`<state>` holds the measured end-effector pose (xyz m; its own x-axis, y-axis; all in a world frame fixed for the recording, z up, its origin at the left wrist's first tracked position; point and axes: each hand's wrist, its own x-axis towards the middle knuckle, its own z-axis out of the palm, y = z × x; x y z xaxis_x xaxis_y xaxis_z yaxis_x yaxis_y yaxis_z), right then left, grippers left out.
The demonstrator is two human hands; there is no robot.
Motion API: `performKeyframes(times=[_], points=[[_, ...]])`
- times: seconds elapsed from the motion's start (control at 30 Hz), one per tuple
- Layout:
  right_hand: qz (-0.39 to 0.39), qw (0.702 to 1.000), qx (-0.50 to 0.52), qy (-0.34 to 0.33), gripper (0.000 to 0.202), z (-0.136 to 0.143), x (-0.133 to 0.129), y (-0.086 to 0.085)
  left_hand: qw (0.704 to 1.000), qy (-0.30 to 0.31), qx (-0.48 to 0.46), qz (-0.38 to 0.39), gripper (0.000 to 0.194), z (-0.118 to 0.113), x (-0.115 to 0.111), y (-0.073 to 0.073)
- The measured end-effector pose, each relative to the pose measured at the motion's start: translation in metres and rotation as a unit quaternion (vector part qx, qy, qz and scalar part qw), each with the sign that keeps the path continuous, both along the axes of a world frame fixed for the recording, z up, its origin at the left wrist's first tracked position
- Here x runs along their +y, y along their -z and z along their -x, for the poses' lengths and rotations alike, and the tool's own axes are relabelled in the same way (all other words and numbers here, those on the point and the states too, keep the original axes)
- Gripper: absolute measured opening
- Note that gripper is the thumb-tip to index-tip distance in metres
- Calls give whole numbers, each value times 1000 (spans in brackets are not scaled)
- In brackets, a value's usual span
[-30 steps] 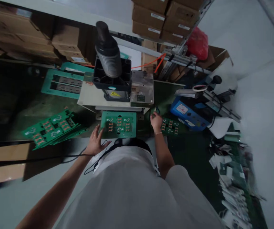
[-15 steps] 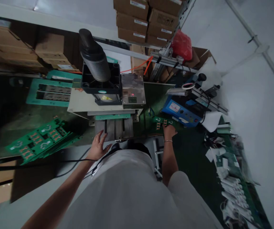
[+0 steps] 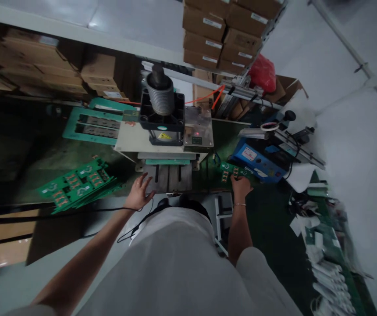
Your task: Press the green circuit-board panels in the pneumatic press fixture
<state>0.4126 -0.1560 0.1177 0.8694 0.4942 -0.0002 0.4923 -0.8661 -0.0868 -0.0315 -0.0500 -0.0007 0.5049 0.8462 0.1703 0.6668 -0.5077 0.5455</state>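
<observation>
My left hand [image 3: 139, 192] is open, its fingers spread at the front left edge of the press's grey slotted base [image 3: 168, 177]. Nothing shows in it. My right hand [image 3: 241, 187] has its fingers closed at the near edge of a green circuit board [image 3: 227, 169] on the bench to the right of the press. The fingertips are partly hidden. Between the two hands stands the press [image 3: 162, 131], with a black and silver cylinder on top. A fanned stack of green circuit boards [image 3: 80, 182] with copper-coloured patches lies to the left of my left hand.
A blue machine [image 3: 259, 160] with a roll of tape on it stands behind my right hand. Green frames [image 3: 93, 125] lie left of the press. Cardboard boxes [image 3: 204, 41] are stacked on the shelf. A black cable [image 3: 86, 212] runs by my left forearm.
The camera view has turned, so the bench appears farther right. My left hand sits slightly farther left relative to the press base. My right hand stays at the circuit board.
</observation>
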Motion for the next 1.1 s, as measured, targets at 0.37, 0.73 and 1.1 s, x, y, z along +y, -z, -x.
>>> performKeyframes(times=[0.37, 0.73, 1.1], points=[[-24, 986, 30, -162, 29, 92, 16, 9, 999, 16, 51, -9, 38, -1, 53, -4], [-87, 969, 42, -228, 27, 132, 25, 22, 996, 58, 68, -1, 39, -22, 72, -9], [-75, 970, 39, -227, 31, 129, 18, 25, 992, 71, 100, 0, 48, -30, 75, -1]])
